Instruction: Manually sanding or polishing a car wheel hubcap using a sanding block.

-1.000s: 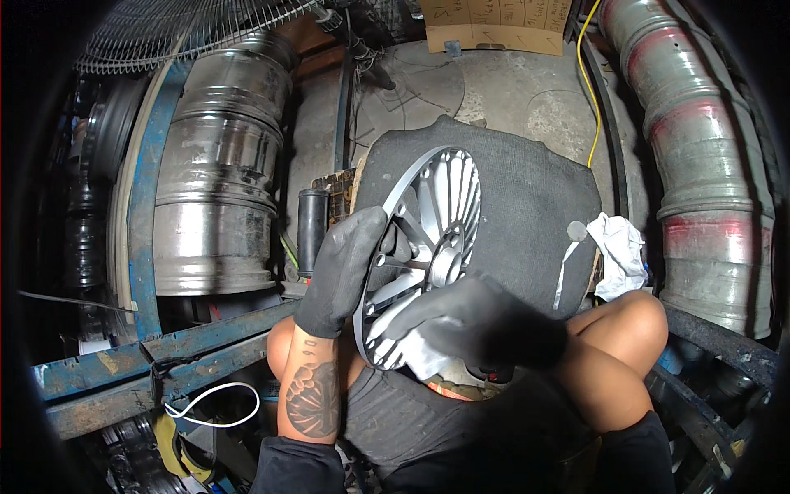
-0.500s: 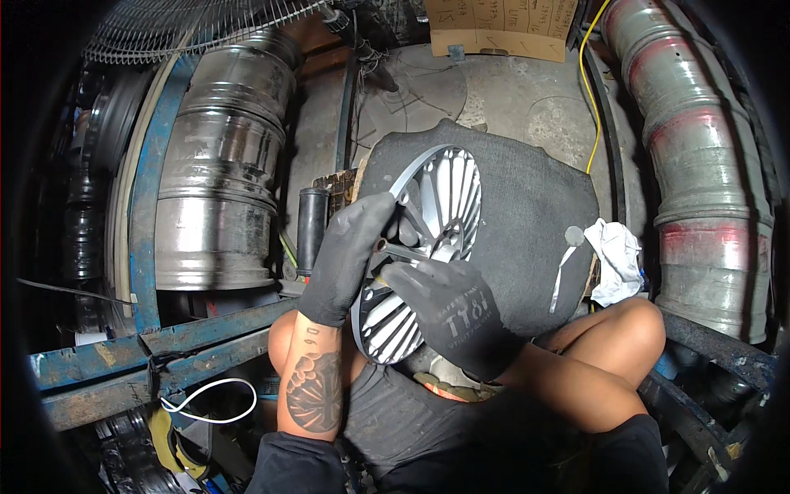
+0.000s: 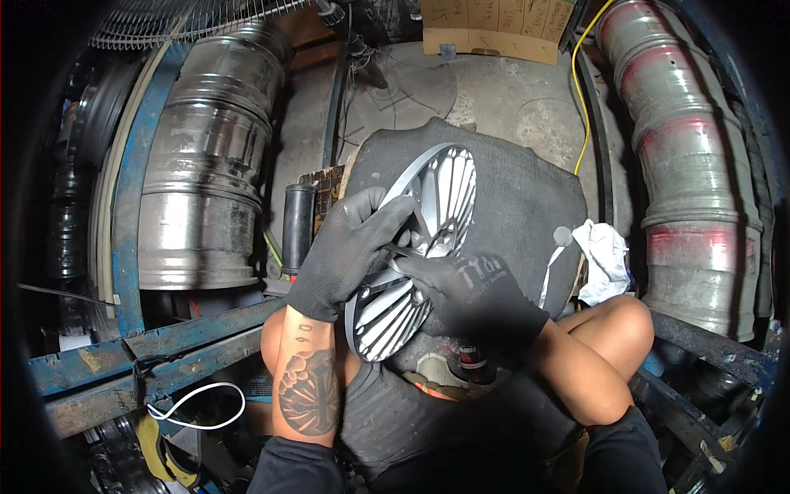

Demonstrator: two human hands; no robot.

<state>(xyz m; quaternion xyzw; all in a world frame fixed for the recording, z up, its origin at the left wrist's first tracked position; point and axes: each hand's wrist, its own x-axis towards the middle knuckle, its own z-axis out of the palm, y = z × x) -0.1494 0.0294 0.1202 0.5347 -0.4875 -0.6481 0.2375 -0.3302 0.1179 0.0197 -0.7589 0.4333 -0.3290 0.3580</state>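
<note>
A round alloy wheel face [image 3: 451, 188], with black pockets and bright machined spokes, stands steeply tilted over my lap. My left hand [image 3: 341, 251], in a black glove, grips its left side, fingers closed over a spoke. My gloved right hand [image 3: 469, 288] is at the spokes just below the hub. Its fingers are pinched together against the metal, and anything between them is hidden. A dark mat [image 3: 527, 206] lies behind the wheel face. Below the right hand, a dark container with a red label [image 3: 469, 362] shows between my legs.
Shiny wheel barrels [image 3: 202, 181] are stacked along the left, and red-marked ones [image 3: 687, 173] along the right. Blue metal frame rails [image 3: 90, 362] flank my legs. A black cylinder [image 3: 298, 226] stands left of the mat; a white cloth [image 3: 605, 263] lies right of it.
My left hand has shifted its fingers further over the spoke. The right hand has turned and its fingers have drawn in near the hub, uncovering the dark container below.
</note>
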